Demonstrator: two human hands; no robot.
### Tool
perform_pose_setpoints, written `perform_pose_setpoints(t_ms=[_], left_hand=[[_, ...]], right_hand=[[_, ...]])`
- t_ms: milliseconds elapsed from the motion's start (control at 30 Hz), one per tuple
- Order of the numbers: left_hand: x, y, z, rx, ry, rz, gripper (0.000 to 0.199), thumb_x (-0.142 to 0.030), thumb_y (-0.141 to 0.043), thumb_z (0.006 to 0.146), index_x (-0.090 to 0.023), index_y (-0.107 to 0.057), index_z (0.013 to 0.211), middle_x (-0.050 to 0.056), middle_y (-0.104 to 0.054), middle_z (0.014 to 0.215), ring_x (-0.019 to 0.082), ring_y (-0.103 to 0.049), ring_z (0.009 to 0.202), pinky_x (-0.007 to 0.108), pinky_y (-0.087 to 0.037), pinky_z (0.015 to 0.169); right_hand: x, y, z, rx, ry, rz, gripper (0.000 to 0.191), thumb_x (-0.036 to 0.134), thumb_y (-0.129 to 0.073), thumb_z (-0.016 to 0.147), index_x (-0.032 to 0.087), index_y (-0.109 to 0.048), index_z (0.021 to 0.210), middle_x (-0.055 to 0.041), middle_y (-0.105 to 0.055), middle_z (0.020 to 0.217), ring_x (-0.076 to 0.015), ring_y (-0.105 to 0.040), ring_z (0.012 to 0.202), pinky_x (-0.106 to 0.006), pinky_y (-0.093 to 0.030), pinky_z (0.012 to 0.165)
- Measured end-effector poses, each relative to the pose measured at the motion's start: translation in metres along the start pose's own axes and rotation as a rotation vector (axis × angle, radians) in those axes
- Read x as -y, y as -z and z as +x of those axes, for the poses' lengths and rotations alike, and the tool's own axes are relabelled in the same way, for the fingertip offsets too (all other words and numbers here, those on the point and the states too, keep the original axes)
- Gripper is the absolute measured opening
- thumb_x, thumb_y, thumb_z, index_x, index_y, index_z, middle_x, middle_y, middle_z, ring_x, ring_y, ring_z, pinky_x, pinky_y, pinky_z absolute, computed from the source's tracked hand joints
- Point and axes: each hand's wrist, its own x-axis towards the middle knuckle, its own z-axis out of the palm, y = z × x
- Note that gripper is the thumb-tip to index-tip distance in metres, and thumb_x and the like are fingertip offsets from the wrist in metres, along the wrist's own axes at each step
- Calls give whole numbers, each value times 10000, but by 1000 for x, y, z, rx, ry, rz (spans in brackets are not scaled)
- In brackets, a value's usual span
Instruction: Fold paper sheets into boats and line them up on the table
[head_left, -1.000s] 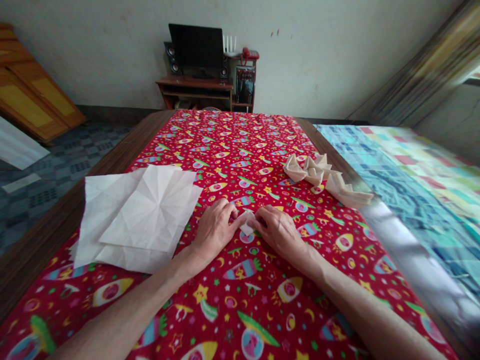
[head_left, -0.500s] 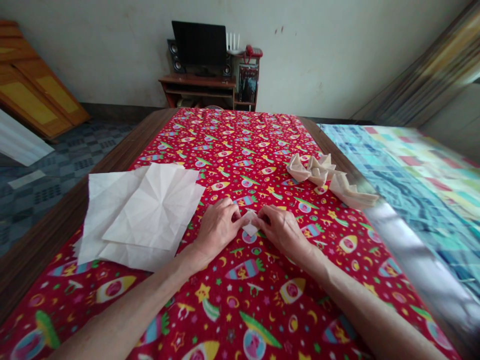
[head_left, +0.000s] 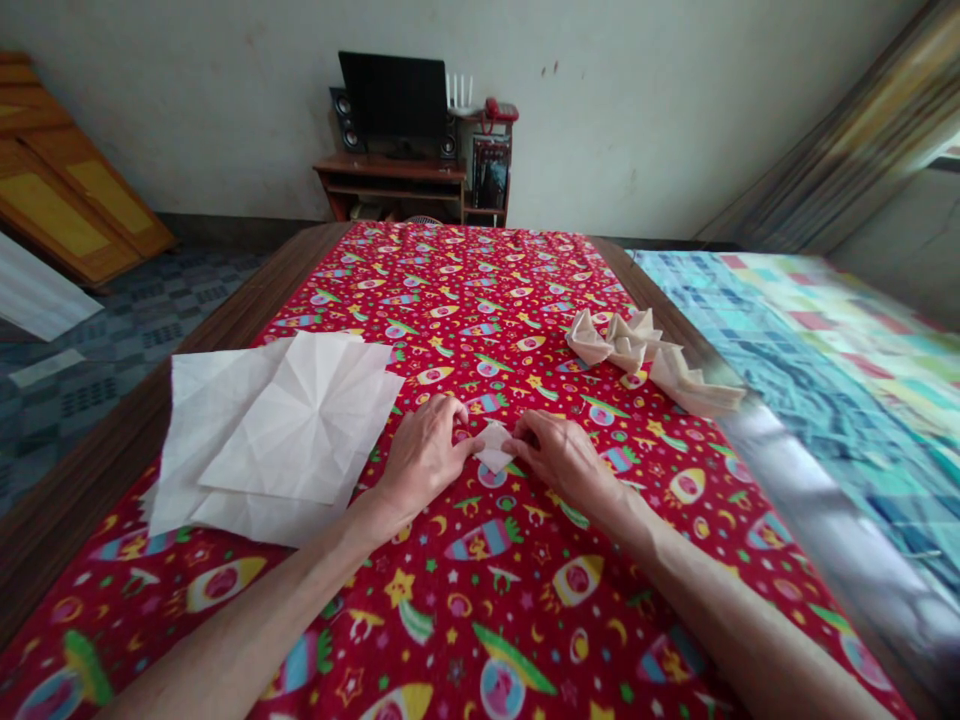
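Note:
A small diamond of folded white paper [head_left: 494, 452] lies on the red cloth between my hands. My left hand [head_left: 426, 447] is at its left corner, fingers curled, with the thumb tip on the paper's edge. At the right corner, my right hand [head_left: 561, 452] has its thumb and bent fingers closed on the paper. Large creased white sheets [head_left: 289, 425] are stacked left of my left hand, the top one marked with radiating fold lines. Several folded paper pieces [head_left: 630, 340], cream coloured and boat-like, stand in a group beyond my right hand.
A red patterned cloth [head_left: 480, 600] covers most of the wooden table [head_left: 247, 350]. Past the far end is a desk [head_left: 397, 168] with a monitor [head_left: 394, 95], speakers and a red telephone [head_left: 499, 110]. A bed with a patchwork cover [head_left: 795, 350] adjoins the right side.
My thumbs have slid outward from the middle of the small folded paper, so more of its face shows. The whole view has shifted slightly.

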Motion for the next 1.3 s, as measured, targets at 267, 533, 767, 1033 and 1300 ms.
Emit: perform_pose_setpoints(t_ms=[267,533,767,1033,1300], left_hand=[[5,9,-1,55,-77,-140,120,-184,-551,851,-200,-595,961,29,-597,915,162,-583,855,274,-458,766],[-11,10,12,138,-82,-134,174,-304,-539,877,-182,-627,789,21,-622,802,152,-590,769,245,-420,686],[-18,13,14,178,-51,-331,113,-238,-602,842,-185,-683,785,0,-642,768,128,-595,727,224,-420,667],[-26,17,8,-30,-190,-407,69,-183,-653,809,-184,-718,832,21,-633,810,122,-596,721,217,-458,664],[-24,29,11,-152,-105,-565,55,-214,-673,788,-189,-719,771,9,-649,772,125,-611,717,222,-481,663]], right_hand=[[-3,-5,-5,-50,49,48,48,228,-552,871,197,-529,843,-10,-596,767,-131,-535,674,-227,-373,605],[-3,-11,-13,-116,74,35,93,257,-558,876,194,-542,810,-21,-583,763,-139,-525,685,-236,-392,614],[-1,-5,-13,-183,30,257,153,325,-607,852,205,-591,945,-15,-613,818,-135,-563,715,-236,-439,649],[7,-1,-6,-230,39,451,97,249,-604,850,197,-671,804,-21,-642,771,-139,-596,703,-245,-462,647],[4,5,-3,-352,-70,632,101,264,-641,801,190,-692,753,-29,-679,763,-155,-614,702,-252,-474,637]])
